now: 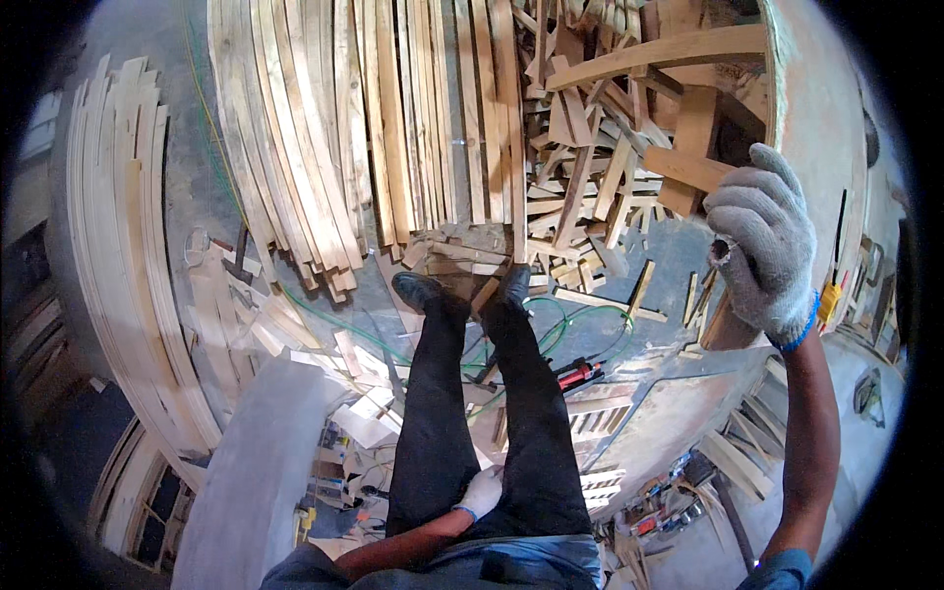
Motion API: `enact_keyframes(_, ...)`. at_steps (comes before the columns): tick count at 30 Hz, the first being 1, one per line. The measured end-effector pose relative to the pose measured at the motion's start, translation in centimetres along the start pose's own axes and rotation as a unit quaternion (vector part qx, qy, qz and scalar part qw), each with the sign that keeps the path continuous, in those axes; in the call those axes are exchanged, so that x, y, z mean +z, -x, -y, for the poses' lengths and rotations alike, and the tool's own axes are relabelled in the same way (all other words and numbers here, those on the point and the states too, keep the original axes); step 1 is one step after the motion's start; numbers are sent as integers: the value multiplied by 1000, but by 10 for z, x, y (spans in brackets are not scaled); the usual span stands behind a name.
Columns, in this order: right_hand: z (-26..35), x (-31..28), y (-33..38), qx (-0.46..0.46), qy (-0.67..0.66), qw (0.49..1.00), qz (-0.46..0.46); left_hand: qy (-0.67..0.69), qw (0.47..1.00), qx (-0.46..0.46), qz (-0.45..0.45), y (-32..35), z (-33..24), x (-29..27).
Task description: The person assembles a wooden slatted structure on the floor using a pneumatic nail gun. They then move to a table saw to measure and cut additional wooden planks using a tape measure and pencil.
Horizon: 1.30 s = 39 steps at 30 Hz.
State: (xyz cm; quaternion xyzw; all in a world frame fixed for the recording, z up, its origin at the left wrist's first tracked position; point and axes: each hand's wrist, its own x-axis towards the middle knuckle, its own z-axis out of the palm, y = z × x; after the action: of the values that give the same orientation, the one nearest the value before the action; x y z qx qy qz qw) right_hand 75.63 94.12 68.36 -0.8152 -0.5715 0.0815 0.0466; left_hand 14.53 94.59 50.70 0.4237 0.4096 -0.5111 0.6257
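My right hand [767, 241], in a whitish knit work glove with a blue cuff, is raised at the right. Its fingers are curled in, and whatever they may hold is hidden. Just behind it, a short wooden bar [688, 169] juts from a timber frame; I cannot tell whether the glove touches it. A curved wooden rail [669, 57] runs across farther back. My left hand [481, 494], also gloved, rests low against my dark trousers [433, 433] between the thighs. Its fingers dip out of sight there, so their pose does not show.
Long sawn boards [295, 128] lie in rows ahead, with another stack [123, 226] at the left. Wood offcuts [580, 197] are heaped at far right. A green hose [379, 344] and a red tool [580, 375] lie by my feet. A pale panel [251, 472] stands at lower left.
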Motion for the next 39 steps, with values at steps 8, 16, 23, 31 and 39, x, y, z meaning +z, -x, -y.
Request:
enact_keyframes(8,4,-1,-3,2,5,999,-43,76,987,-141,-32,-1,-43,-2)
enact_keyframes(16,65,16,-8,111,-85,981,-138,272,958,80,-33,-103,-1,-27)
enact_keyframes(23,199,218,12,296,-512,806,38,110,919,300,-231,-127,-179,-96)
enact_keyframes(31,164,569,8,477,-341,788,186,462,879,82,-82,-187,-185,-163)
enact_keyframes(39,137,683,-72,565,-370,718,168,491,869,61,-12,-154,-223,-228)
